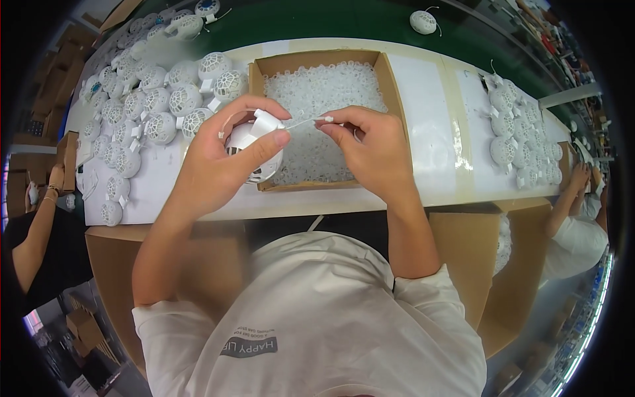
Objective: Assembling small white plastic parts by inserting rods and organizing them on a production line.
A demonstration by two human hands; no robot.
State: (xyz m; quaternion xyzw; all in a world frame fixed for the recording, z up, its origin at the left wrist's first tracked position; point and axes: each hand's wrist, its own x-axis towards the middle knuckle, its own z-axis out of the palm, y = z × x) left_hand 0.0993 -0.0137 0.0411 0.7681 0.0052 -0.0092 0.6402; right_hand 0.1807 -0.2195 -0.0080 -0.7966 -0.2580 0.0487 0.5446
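My left hand (228, 149) is closed around a white round plastic unit (268, 165) with slots in its shell, thumb and fingers on either side of a small square white block on its top. A thin white cord (301, 123) runs from the block across to my right hand (370, 149). Its thumb and forefinger pinch the cord near a small white end piece (324, 119). Both hands are above an open cardboard box (397, 106) filled with small clear plastic rings (324, 92). My left hand hides part of the unit.
Many similar white units (159, 99) crowd the table's left side; another group (522, 135) lies right. One unit (423, 22) sits on the green surface beyond. Cardboard boxes (456, 248) stand below the near edge. Co-workers' arms show left (41, 231) and right (562, 205).
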